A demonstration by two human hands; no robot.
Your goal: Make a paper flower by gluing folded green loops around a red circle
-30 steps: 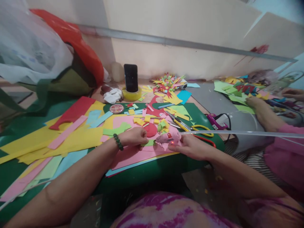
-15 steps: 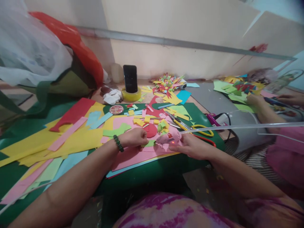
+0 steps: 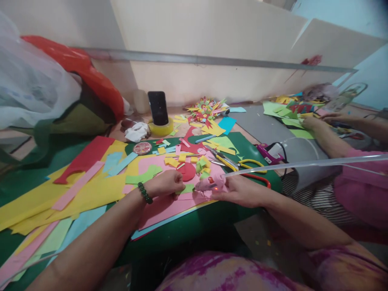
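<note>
My right hand (image 3: 239, 190) is wrapped round a pink hot glue gun (image 3: 212, 184), its small light glowing orange and a long clear glue stick (image 3: 291, 165) poking out the back. The nozzle points left, at the edge of a small green paper strip (image 3: 187, 188). My left hand (image 3: 170, 182), with closed fingers, pinches the other end of that strip against pink paper sheets (image 3: 163, 213). Just above lies a red paper circle (image 3: 186, 171). Folded yellow and green paper pieces (image 3: 203, 165) sit beside the circle.
Yellow-handled scissors (image 3: 253, 165) and a box cutter (image 3: 227, 161) lie to the right. A phone (image 3: 158, 108) stands in a yellow tape roll (image 3: 161, 127). Behind is a spiky paper ball (image 3: 207, 109). At far right a co-worker's hands (image 3: 315, 123) handle green paper.
The whole view has shifted slightly, so the table appears lower and further left. My hands keep nearly the same pose, the nozzle still at the green strip. The co-worker's hands have come closer together.
</note>
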